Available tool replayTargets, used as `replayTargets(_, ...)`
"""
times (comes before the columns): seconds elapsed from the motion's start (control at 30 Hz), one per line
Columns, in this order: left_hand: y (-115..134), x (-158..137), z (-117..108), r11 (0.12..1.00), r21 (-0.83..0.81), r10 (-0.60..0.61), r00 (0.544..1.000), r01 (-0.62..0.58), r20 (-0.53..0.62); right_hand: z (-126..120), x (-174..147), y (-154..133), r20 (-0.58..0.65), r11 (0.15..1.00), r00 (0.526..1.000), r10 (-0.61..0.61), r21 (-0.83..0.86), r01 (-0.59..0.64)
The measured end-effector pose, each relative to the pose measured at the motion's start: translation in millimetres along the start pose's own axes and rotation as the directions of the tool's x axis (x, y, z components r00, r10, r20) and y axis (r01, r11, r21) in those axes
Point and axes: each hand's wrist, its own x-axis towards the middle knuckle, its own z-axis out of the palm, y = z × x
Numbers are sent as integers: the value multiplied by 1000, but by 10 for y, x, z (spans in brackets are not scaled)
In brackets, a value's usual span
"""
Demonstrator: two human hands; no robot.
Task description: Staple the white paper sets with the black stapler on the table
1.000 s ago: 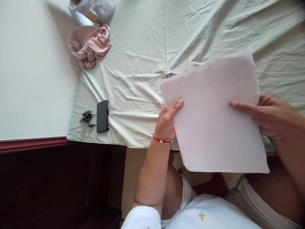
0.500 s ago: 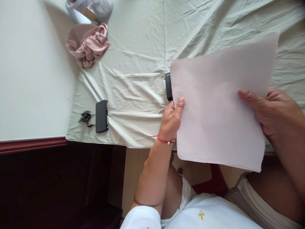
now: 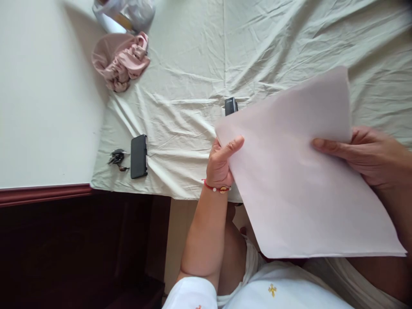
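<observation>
On my remote feed I had the white paper (image 3: 299, 180) right of centre in the frame, held aslant, its upper part over the cloth-covered surface (image 3: 183, 73) and its lower edge reaching past that surface toward the bottom of the frame. The left hand (image 3: 220, 163) held it by the left edge; I read its fingers as clamped on the paper, thumb on top, the others hidden from me underneath. The right hand (image 3: 367, 156) gripped the right edge likewise, thumb laid across the front. A red bracelet (image 3: 219, 189) ringed the left wrist. Near the paper's upper left corner I saw a black box (image 3: 231, 106), partly covered by the paper. Farther out, left of centre, a black phone (image 3: 138, 156) lay just beside a small dark cluster (image 3: 117, 159) I couldn't make out. In the upper left, crumpled pink fabric (image 3: 122, 62) sat by a plastic bag (image 3: 135, 15), near the white wall (image 3: 41, 94).
</observation>
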Motion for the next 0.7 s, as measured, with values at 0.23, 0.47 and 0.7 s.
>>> replayTargets(0.23, 97, -4, 124, 993, -84, 94, 985, -83, 144, 33, -86, -44, -2, 998, 998, 57, 5, -57)
replayTargets(0.47, 179, -68, 116, 993, -92, 84, 978, -68, 193, 39, -36, -32, 22, 1000, 1000, -9, -2, 10)
replayTargets(0.7, 158, -18, 56, 999, 31, 7, 999, -8, 36, 172, -292, -179, -19, 998, 1000, -9, -58, 7)
